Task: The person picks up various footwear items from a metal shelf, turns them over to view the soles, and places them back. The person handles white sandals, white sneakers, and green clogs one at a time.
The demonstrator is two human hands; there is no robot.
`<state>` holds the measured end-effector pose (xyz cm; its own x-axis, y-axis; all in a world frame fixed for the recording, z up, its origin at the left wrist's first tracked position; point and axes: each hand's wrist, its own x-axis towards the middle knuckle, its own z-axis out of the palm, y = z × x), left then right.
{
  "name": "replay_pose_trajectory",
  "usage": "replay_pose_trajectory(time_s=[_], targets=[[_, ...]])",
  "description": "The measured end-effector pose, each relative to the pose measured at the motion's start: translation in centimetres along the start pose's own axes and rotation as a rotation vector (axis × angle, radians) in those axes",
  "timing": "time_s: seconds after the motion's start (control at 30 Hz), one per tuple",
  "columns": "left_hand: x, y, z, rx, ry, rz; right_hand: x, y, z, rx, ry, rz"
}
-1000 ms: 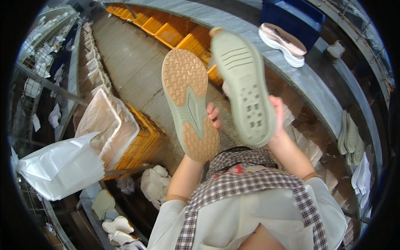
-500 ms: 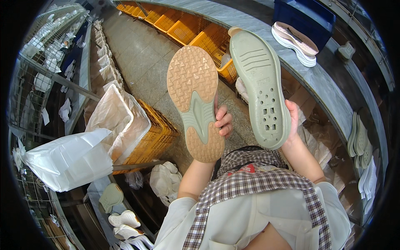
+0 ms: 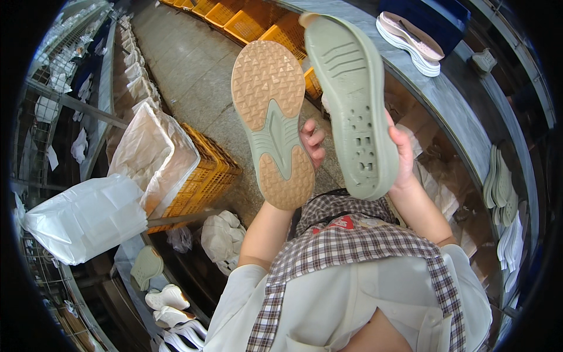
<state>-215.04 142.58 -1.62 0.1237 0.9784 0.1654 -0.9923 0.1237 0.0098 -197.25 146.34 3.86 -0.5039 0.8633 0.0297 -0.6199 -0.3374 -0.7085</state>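
In my left hand [image 3: 314, 144] is a shoe sole with tan tread pads [image 3: 268, 82] on a grey-green base, its textured underside facing me. The fingers curl round its right edge, and the thumb is hidden behind it. My right hand [image 3: 402, 155] grips a grey-green shoe sole [image 3: 349, 76] by its right edge near the heel. This one shows its inner side, with grooves toward the toe and small holes toward the heel. A tan lip sticks out at its toe end. The two soles stand upright side by side, slightly apart.
At left stands a yellow crate [image 3: 205, 176] lined with paper, with a white plastic bag [image 3: 88, 217] beside it. Yellow baskets [image 3: 252, 26] line the far bench. White and pink soles [image 3: 410, 44] lie on the right-hand bench near a blue bin [image 3: 451, 23]. More soles [image 3: 167, 297] rest at lower left.
Both soles have risen in view, still held in the same hands. The right one has shifted left and turned slightly, showing more of its side wall. The surroundings have shifted a little up and left.
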Motion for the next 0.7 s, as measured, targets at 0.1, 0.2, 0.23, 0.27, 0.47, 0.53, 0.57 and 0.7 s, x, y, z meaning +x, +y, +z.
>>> replay_pose_trajectory(time_s=[0.1, 0.2, 0.23, 0.27, 0.47, 0.53, 0.57, 0.7], targets=[[0.6, -0.3, -0.7, -0.071, -0.073, -0.041, -0.2, -0.3, 0.8, -0.079, -0.155, 0.029], [1.0, -1.0, -1.2, 0.132, 0.035, -0.026, -0.4, 0.2, 1.2, -0.239, -0.140, 0.025], [1.0, -1.2, -1.2, 0.249, 0.089, -0.021, -0.5, 0.6, 1.3, -0.289, -0.115, 0.005], [0.3, -1.3, -1.0, 0.448, 0.175, -0.012, -0.6, 0.8, 1.3, -0.456, -0.113, -0.023], [0.7, -1.5, -1.5, 0.318, 0.266, -0.178, -1.2, 1.5, 0.5, -1.093, -0.177, -0.216], [1.4, -1.7, -1.9, 0.386, 0.278, -0.192, -1.4, 0.9, -0.8, -1.200, -0.123, -0.197], [1.8, -1.9, -2.0, 0.438, 0.307, -0.211, -1.6, 0.5, -1.6, -1.253, -0.088, -0.197], [3.8, -5.1, -2.1, 1.099, 0.179, -0.043, -1.6, 0.9, -4.7, -1.325, 0.186, -0.336]])
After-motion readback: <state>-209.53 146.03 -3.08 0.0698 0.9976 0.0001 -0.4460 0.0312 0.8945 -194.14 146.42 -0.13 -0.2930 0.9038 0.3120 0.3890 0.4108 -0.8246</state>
